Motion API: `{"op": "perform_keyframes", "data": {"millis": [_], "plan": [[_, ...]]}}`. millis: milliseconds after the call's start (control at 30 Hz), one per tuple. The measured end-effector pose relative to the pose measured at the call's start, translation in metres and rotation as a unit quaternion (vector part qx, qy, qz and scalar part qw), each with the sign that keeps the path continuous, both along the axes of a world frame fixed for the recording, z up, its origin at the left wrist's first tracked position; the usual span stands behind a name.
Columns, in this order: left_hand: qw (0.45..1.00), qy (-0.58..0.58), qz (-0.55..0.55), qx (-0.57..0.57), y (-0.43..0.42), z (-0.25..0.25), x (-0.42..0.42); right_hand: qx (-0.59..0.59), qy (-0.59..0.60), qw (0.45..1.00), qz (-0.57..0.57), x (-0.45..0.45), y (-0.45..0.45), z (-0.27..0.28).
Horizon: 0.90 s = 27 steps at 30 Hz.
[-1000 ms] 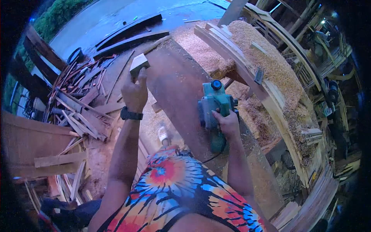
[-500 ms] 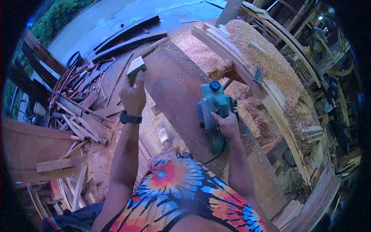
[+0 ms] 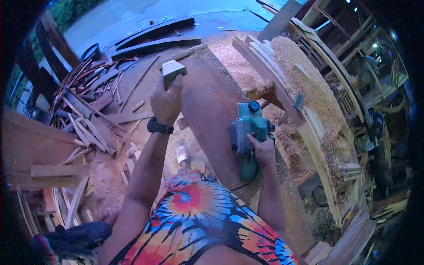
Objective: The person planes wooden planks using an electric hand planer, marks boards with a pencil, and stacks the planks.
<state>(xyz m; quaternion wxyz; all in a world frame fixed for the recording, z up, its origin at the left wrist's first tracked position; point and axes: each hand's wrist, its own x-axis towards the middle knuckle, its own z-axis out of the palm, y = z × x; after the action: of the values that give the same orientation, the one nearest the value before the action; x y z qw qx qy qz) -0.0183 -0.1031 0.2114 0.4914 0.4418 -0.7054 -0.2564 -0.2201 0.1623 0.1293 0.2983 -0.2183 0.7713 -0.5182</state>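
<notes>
My left hand (image 3: 167, 102), with a dark watch on its wrist, is closed around a small pale wooden block (image 3: 174, 69). It holds the block up over the left edge of a wide brown board (image 3: 207, 97). My right hand (image 3: 263, 151) grips the handle of a green electric planer (image 3: 250, 123). The planer rests on the board, its dark cord curving back toward me. Its underside is hidden.
Wood shavings (image 3: 287, 53) are heaped right of the board, around a long curved timber (image 3: 304, 121) with a small metal piece (image 3: 298, 101) on it. Scrap wood (image 3: 88, 128) lies left. Dark clothing of a person (image 3: 75, 238) shows at lower left.
The view has shifted slightly. My left hand has moved a little right and up with the wooden block. My right hand stays on the planer, which sits about where it was.
</notes>
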Motion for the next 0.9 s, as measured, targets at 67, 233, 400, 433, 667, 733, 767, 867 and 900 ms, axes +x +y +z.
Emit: {"op": "perform_keyframes", "data": {"millis": [67, 233, 400, 433, 667, 733, 767, 867, 900], "plan": [[1.000, 0.009, 0.001, 0.002, 0.004, 0.003, 0.000, -0.003, -0.005, 1.000, -0.008, 0.001, 0.000, -0.001], [1.000, 0.007, -0.005, 0.007, 0.002, 0.009, 0.002, -0.022, 0.044, 0.999, 0.004, -0.007, -0.002, -0.014], [0.999, 0.031, 0.007, 0.032, -0.003, 0.002, -0.001, -0.002, 0.039, 0.999, 0.006, -0.012, -0.002, -0.021], [0.999, 0.029, 0.011, 0.040, -0.003, 0.003, -0.002, 0.005, 0.053, 0.999, 0.006, -0.011, -0.001, -0.018], [0.999, 0.043, 0.000, 0.013, -0.003, 0.005, 0.000, 0.021, 0.019, 0.999, -0.021, 0.008, -0.005, 0.013], [0.999, 0.031, 0.013, 0.025, -0.002, 0.004, -0.001, -0.002, 0.014, 0.999, -0.032, 0.004, -0.003, 0.001], [0.999, 0.027, 0.010, 0.022, -0.002, 0.002, 0.000, 0.014, 0.017, 0.999, -0.025, 0.002, 0.000, -0.004], [1.000, 0.027, 0.012, -0.002, -0.007, -0.003, 0.000, 0.004, 0.034, 0.999, -0.010, -0.008, -0.002, -0.016], [0.999, 0.029, 0.019, -0.008, -0.004, -0.003, 0.000, -0.024, 0.039, 0.999, -0.011, -0.007, -0.004, -0.020]]}}
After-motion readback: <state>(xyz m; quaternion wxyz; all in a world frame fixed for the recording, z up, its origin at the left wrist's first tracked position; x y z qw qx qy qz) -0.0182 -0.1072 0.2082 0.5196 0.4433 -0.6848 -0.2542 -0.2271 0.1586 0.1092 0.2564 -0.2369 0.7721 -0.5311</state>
